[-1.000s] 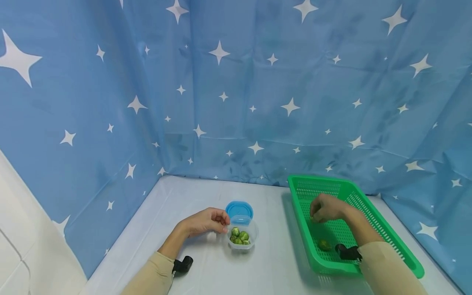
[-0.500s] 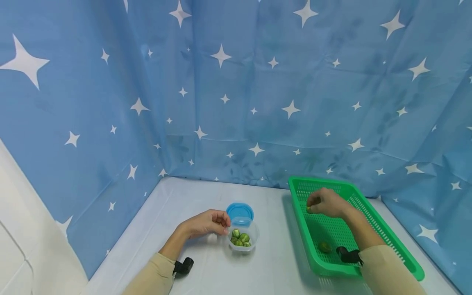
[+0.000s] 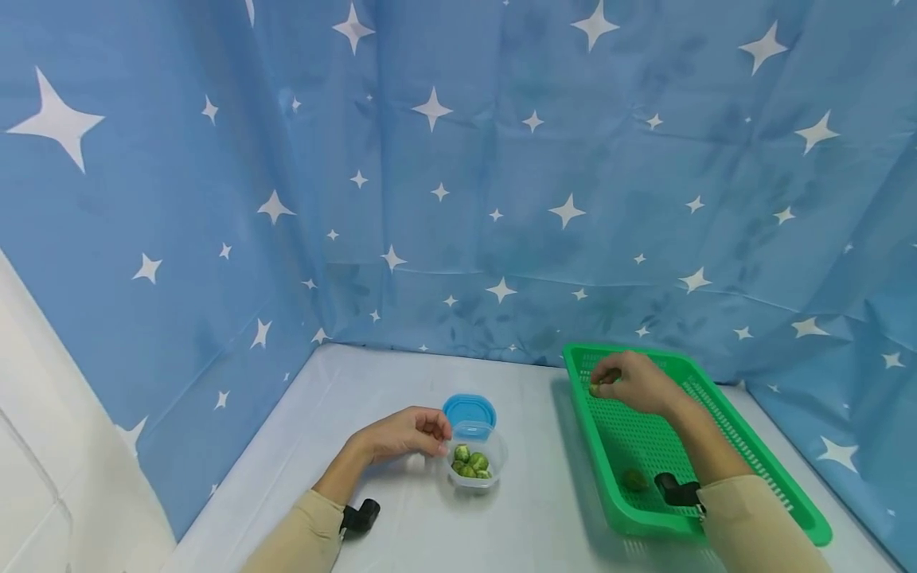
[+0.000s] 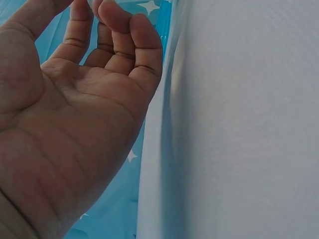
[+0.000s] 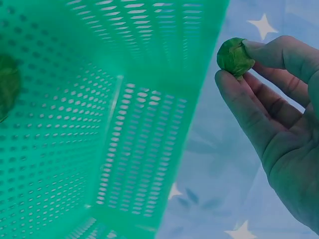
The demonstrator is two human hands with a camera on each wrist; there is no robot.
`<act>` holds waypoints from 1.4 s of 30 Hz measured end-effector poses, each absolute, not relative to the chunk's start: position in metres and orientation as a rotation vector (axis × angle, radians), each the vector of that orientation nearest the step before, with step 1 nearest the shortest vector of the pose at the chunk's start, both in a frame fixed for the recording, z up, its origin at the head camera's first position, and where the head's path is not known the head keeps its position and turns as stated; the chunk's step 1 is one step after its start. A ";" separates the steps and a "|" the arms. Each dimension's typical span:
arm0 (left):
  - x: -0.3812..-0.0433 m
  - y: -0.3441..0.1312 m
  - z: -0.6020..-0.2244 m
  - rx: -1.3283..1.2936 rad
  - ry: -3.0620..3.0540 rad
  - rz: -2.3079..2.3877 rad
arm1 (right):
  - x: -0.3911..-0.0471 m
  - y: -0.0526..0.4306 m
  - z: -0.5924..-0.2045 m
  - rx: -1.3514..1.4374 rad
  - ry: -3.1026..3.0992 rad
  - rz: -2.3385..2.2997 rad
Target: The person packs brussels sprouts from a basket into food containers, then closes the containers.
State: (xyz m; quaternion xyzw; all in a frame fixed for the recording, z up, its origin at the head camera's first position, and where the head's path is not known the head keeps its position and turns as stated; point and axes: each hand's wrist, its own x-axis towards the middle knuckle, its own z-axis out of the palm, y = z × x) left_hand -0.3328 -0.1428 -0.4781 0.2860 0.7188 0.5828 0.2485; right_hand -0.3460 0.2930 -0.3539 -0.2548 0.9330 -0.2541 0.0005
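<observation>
My right hand [image 3: 637,386] pinches a Brussels sprout [image 5: 234,57] between thumb and fingertips. It is held up over the far left part of the green basket [image 3: 610,513], higher than the rim. Another sprout [image 3: 634,479] lies on the basket floor near the front. My left hand [image 3: 408,434] is at the left rim of a small clear plastic container [image 3: 469,487], thumb and forefinger pinching its edge. Several Brussels sprouts [image 3: 478,461] sit inside that container. In the left wrist view the palm shows, with the other fingers loosely curled.
Behind the clear container lies a blue plastic lid [image 3: 469,407], partly overlapped by it. A white cloth covers the table [image 3: 530,509]. Blue curtains with white stars [image 3: 458,239] rise along the back and sides. Black wrist cameras [image 3: 361,516] sit on both wrists.
My right hand has lifted from inside the basket, rising up and slightly left with the sprout now showing at its fingertips. The left hand has stayed at the container.
</observation>
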 end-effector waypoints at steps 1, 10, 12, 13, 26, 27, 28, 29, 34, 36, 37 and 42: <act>-0.333 -0.143 -0.478 0.778 1.959 1.588 | -0.345 0.291 -0.352 -0.809 2.939 -0.797; -0.333 -0.144 -0.476 0.774 1.959 1.588 | -0.335 0.264 -0.336 -0.887 2.987 -0.826; -0.333 -0.145 -0.476 0.776 1.950 1.595 | -0.333 0.259 -0.334 -0.909 2.993 -0.836; -0.333 -0.145 -0.476 0.782 1.946 1.595 | -0.332 0.257 -0.333 -0.916 2.999 -0.840; -0.333 -0.142 -0.479 0.798 1.927 1.611 | -0.325 0.233 -0.326 -0.963 3.043 -1.014; -0.333 -0.142 -0.479 0.796 1.926 1.609 | -0.325 0.232 -0.326 -0.964 3.047 -1.035; -0.333 -0.142 -0.480 0.795 1.926 1.606 | -0.324 0.230 -0.326 -0.968 3.049 -1.064; -0.333 -0.141 -0.480 0.794 1.926 1.604 | -0.324 0.229 -0.326 -0.977 3.048 -1.090; -0.333 -0.141 -0.479 0.796 1.926 1.604 | -0.319 0.219 -0.321 -1.022 3.068 -1.226; -0.333 -0.141 -0.478 0.798 1.927 1.606 | -0.316 0.214 -0.318 -1.054 3.082 -1.271; -0.333 -0.141 -0.477 0.798 1.928 1.608 | -0.314 0.211 -0.317 -1.069 3.084 -1.297; -0.332 -0.142 -0.476 0.793 1.935 1.605 | -0.306 0.197 -0.316 -1.109 3.050 -1.459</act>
